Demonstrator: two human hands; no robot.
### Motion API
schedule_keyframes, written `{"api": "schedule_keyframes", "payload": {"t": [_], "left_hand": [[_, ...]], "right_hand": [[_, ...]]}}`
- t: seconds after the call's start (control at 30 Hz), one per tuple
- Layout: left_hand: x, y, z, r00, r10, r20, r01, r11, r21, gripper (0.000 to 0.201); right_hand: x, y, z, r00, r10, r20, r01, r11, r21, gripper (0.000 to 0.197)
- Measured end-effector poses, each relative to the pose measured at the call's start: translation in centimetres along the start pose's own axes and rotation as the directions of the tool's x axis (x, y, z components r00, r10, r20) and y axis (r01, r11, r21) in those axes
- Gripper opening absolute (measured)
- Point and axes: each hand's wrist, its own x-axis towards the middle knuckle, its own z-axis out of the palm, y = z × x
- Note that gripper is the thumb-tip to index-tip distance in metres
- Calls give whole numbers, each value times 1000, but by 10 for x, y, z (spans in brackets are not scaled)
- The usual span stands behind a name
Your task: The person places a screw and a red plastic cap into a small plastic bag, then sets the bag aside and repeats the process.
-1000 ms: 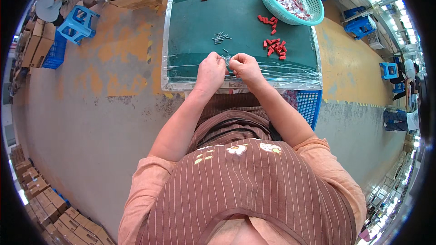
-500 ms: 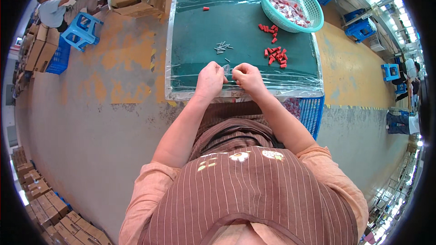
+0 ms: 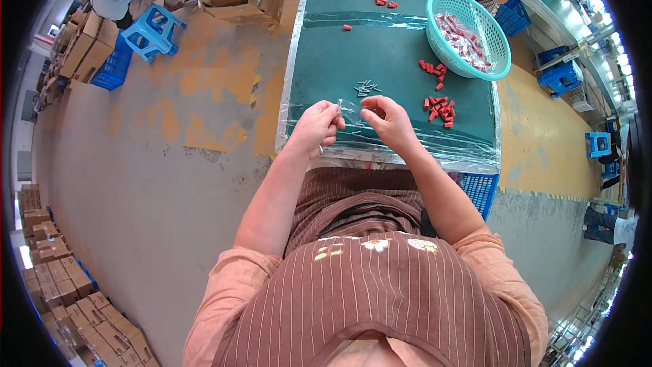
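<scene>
One small clear plastic bag (image 3: 349, 110) above near edge of green rectangular desk (image 3: 326, 61), pinched by left hand (image 3: 318, 126); right hand (image 3: 388, 122) beside it, fingers curled, grip unclear. Bag likely slippery: steady, light fingertip hold seems best.

Grey workshop floor (image 3: 156, 197), with worn yellow-orange paint (image 3: 210, 88) at 10 o'clock and again between 2 and 3. A green-topped table (image 3: 326, 54) stretches toward 12 o'clock. A blue plastic stool (image 3: 153, 32) stands at 10, an open carton (image 3: 238, 15) at 11. Brown boxes (image 3: 109, 329) are stacked at 8. Another blue stool (image 3: 599, 144) stands at 3; bright white lights (image 3: 621, 61) glare at 2.
</scene>
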Motion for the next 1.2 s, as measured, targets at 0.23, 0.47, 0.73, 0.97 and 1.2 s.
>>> {"api": "schedule_keyframes", "payload": {"t": [0.23, 0.47, 0.73, 0.97, 1.2], "left_hand": [[-19, -12, 1, 996, 86, 20, -85, 995, -42, 12], [-34, -27, -18, 971, 142, -194, -121, 986, 114, 9], [-26, -46, -20, 906, 347, -244, -241, 894, 378, 11], [-20, -49, -16, 870, 447, -208, -296, 811, 505, 12], [-14, -51, -11, 914, 361, -184, -245, 855, 458, 12]], "right_hand": [[-5, 0, 9, 926, 202, 320, -272, 943, 192, 21], [-11, -3, 0, 984, -99, 146, 151, 903, -402, 20], [-6, -2, 23, 899, -276, 340, 435, 493, -754, 7], [19, -5, -14, 950, -156, 269, 310, 526, -792, 11], [13, 6, -34, 916, -226, 331, 399, 583, -707, 6]]}}
